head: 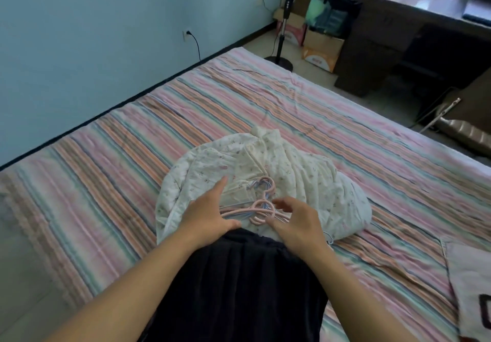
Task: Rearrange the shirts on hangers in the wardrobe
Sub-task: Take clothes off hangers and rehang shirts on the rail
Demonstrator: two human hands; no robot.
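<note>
Striped bed, near edge: soft, light floral shirts lay heaped under stiff, tangle-prone hangers. Left hand and right hand hovered with fingers spread, holding nothing; best grasped by the hooks.

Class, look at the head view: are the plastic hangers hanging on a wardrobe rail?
No. The hangers lie in a bunch on the floral shirts piled on the striped bed.

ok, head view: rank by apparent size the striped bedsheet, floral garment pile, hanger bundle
1. striped bedsheet
2. floral garment pile
3. hanger bundle, partly hidden by both hands, still clearly smallest
</note>
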